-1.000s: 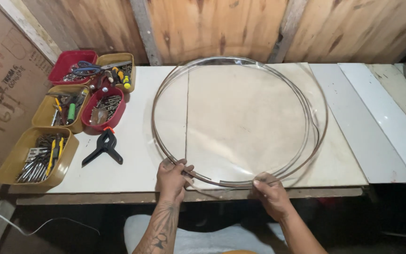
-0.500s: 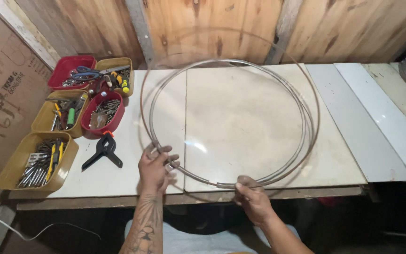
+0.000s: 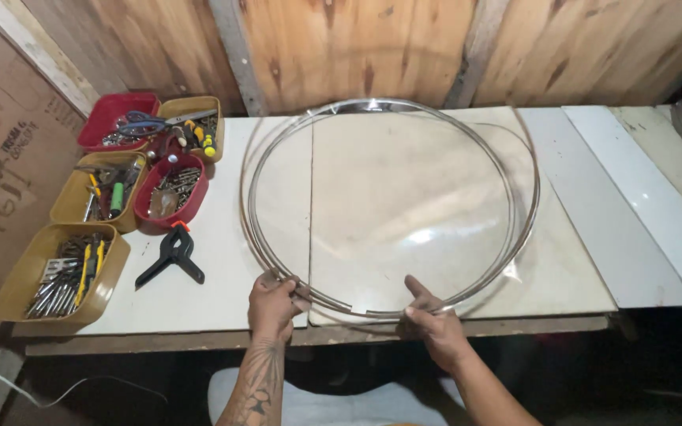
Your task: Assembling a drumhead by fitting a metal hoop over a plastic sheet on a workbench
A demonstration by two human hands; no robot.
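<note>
compared with half a second earlier, the ring (image 3: 518, 229) is seen shifted to the right on the table (image 3: 222, 292), and both hands are found further right along its near edge; the left hand was at the lower left curve before and is now closer to the middle.

the left hand (image 3: 274, 304) is closed around the near left curve of the ring, fingers curled over the metal strip. the right hand (image 3: 434, 327) is partly open: its thumb is stretched up toward the ring's near rim and the fingers are bent below the table edge; whether the strip is actually gripped cannot be told. the ring is a large round hoop of thin metal bands with a clear sheet inside, lying flat on the pale table in front of the wooden wall.

to the left, a brown cardboard sheet (image 3: 1, 158) with dark printed letters is leaned at the table's end. beside it, yellow trays (image 3: 37, 260) and red trays (image 3: 104, 118) of small tools are set in a cluster. a black clamp (image 3: 171, 256) with an orange tip is laid between the trays and the ring.
</note>
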